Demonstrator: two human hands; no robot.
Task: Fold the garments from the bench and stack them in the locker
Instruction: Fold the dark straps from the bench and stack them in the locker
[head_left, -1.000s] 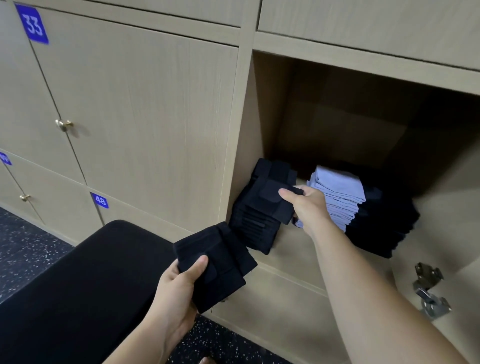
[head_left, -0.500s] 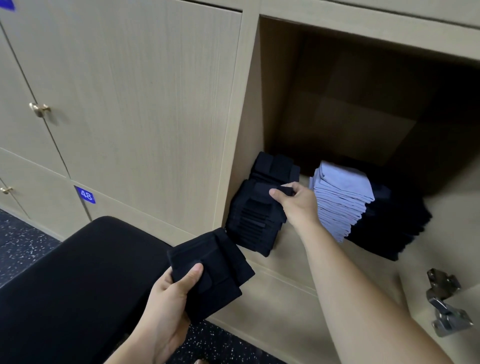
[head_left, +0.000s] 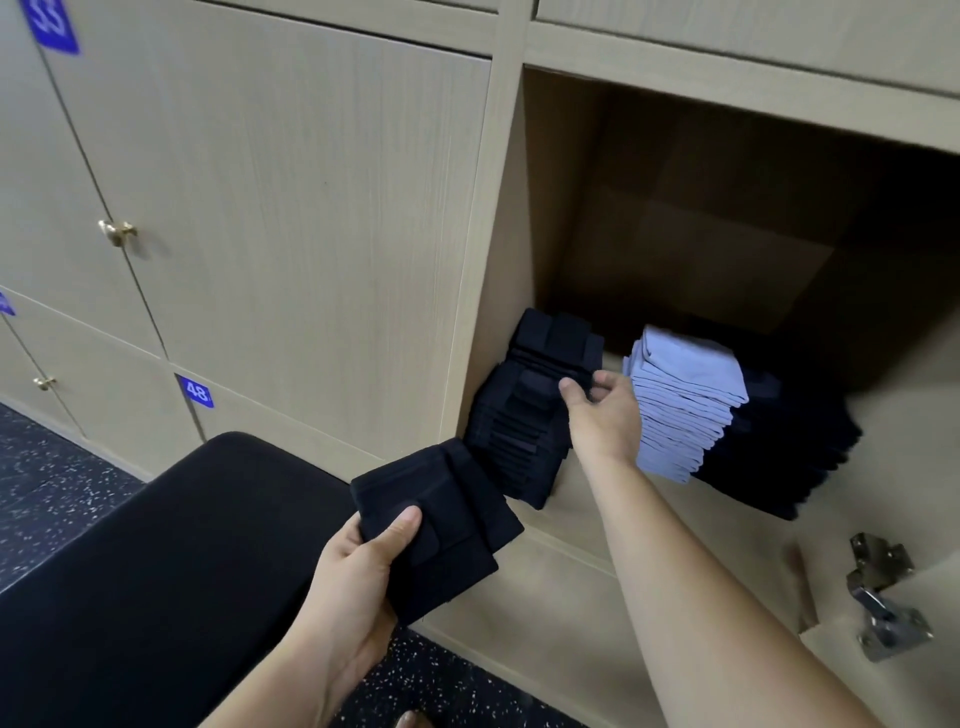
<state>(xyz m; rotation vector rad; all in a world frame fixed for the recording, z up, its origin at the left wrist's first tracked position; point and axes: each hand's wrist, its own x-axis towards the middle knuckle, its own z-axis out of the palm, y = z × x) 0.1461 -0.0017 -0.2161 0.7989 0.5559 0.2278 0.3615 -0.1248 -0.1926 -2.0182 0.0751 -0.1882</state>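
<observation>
The right hand (head_left: 605, 415), fingers pinching the leaning black stack (head_left: 524, 436), risked toppling it off the locker's (head_left: 571, 208) near edge while the left hand (head_left: 363, 561) clamped a folded garment (head_left: 447, 519).

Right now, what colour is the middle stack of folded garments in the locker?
The middle stack is light blue, clearest in the head view.

head view | worn at head height, aimed forward and down | open locker (head_left: 561, 208) framed close at far right | table (head_left: 156, 571) cropped at near left | single view supplied
</observation>
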